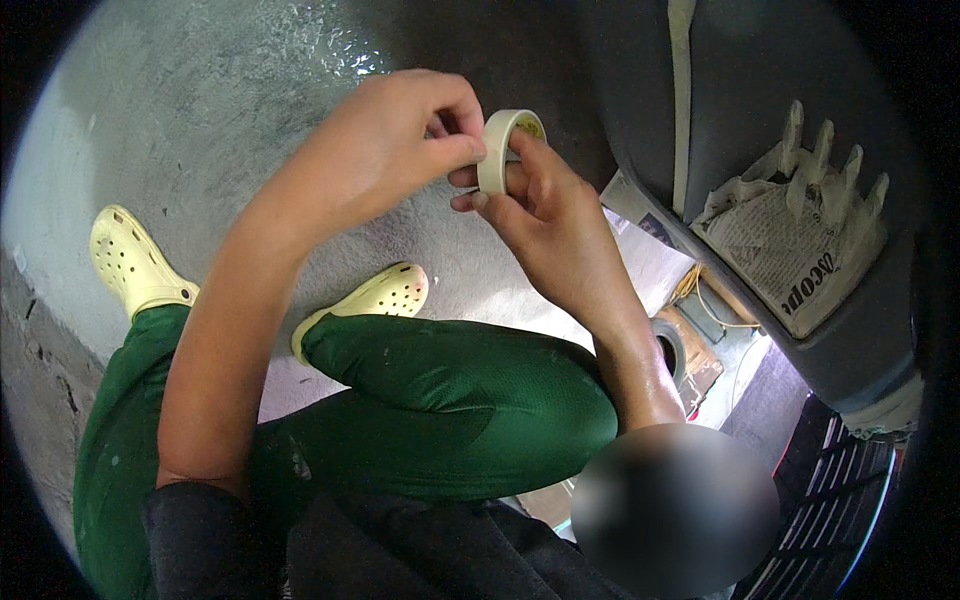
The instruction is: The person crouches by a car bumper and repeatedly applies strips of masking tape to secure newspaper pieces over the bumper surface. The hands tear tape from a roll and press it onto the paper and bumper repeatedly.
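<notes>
My right hand (548, 205) holds a roll of pale masking tape (494, 150), with fingers through its ring and the thumb on its near edge. My left hand (425, 120) meets the roll from the left, thumb and forefinger pinched together at its outer face. Whatever bit of tape lies between those fingertips is too small to make out. Right of my hands stands a large dark grey panel (640, 90). A strip of pale tape (682, 110) runs down it, and a newspaper sheet (790, 240) with pale finger-like strips covers its lower part.
Below my arms are my legs in green trousers (450, 400) and my yellow clogs (385, 292) on the grey concrete floor (250, 120). A coil of yellowish cord (690, 288) and a dark round ring (668, 345) lie beyond my right forearm. A black slatted piece (835, 500) stands lower right.
</notes>
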Action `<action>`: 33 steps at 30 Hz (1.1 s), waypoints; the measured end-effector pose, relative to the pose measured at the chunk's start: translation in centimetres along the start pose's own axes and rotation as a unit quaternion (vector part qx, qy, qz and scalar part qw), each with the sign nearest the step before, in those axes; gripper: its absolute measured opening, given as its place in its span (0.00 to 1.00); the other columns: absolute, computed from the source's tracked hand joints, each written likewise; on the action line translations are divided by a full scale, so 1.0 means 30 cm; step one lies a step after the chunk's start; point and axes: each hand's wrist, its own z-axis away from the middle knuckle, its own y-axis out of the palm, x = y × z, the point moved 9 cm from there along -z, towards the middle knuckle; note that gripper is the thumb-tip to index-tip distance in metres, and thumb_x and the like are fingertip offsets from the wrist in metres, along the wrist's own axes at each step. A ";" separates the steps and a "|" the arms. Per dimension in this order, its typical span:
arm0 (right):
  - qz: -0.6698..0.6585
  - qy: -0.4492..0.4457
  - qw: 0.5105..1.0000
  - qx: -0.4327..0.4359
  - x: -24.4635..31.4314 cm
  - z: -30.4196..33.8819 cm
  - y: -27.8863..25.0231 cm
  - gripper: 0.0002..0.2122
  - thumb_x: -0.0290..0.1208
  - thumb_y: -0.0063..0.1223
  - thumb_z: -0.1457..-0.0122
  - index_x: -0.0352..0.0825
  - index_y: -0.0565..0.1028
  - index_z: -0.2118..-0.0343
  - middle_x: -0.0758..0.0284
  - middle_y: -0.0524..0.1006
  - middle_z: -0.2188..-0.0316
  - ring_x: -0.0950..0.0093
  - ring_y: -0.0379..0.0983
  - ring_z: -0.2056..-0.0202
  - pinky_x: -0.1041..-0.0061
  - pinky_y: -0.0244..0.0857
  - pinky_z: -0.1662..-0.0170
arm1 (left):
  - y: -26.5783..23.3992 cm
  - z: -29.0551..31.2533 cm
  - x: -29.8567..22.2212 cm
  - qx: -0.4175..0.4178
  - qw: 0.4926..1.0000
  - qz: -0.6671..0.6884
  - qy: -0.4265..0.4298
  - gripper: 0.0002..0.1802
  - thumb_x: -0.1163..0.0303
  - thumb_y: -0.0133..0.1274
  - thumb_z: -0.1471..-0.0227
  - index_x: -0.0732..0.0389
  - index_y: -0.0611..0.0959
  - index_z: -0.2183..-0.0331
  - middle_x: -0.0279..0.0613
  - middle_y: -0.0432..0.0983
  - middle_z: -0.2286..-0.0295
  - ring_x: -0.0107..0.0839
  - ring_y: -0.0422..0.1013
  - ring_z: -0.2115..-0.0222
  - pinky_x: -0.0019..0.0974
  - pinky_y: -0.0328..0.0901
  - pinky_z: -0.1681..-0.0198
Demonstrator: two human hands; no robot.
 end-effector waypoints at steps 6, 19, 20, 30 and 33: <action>0.124 -0.075 0.989 -0.042 0.047 -0.009 -0.007 0.21 0.18 0.51 0.35 0.25 0.65 0.40 0.56 0.83 0.57 0.69 0.82 0.52 0.72 0.74 0.49 | -0.052 0.007 -0.057 -0.015 0.999 -0.043 0.025 0.13 0.67 0.58 0.47 0.70 0.83 0.68 0.46 0.80 0.75 0.34 0.79 0.72 0.35 0.72 0.64; 0.056 0.016 0.982 -0.181 -0.071 0.293 -0.235 0.14 0.29 0.53 0.31 0.23 0.74 0.51 0.61 0.82 0.65 0.76 0.79 0.65 0.76 0.73 0.58 | 0.256 -0.075 -0.299 0.136 0.981 -0.104 0.097 0.09 0.69 0.57 0.51 0.65 0.76 0.73 0.40 0.68 0.80 0.26 0.62 0.77 0.36 0.60 0.74; 0.048 0.021 0.978 -0.204 -0.077 0.316 -0.254 0.14 0.29 0.53 0.31 0.23 0.73 0.51 0.61 0.82 0.65 0.76 0.79 0.64 0.76 0.73 0.58 | 0.284 -0.094 -0.299 0.142 0.976 -0.128 0.102 0.09 0.69 0.60 0.50 0.64 0.80 0.71 0.39 0.73 0.75 0.26 0.68 0.74 0.34 0.65 0.71; 0.043 -0.014 0.953 -0.300 -0.168 0.479 -0.354 0.12 0.28 0.51 0.34 0.24 0.75 0.53 0.52 0.81 0.66 0.64 0.80 0.64 0.69 0.72 0.56 | 0.503 -0.115 -0.357 0.159 0.981 0.052 0.100 0.09 0.73 0.62 0.47 0.68 0.85 0.64 0.43 0.79 0.65 0.30 0.77 0.66 0.32 0.72 0.62; 0.157 0.086 0.940 -0.292 -0.283 0.493 -0.369 0.14 0.34 0.50 0.34 0.24 0.77 0.59 0.45 0.78 0.68 0.52 0.77 0.65 0.63 0.71 0.57 | 0.488 -0.102 -0.442 0.123 0.979 0.126 0.101 0.09 0.72 0.61 0.45 0.68 0.85 0.64 0.40 0.79 0.67 0.26 0.76 0.67 0.32 0.71 0.63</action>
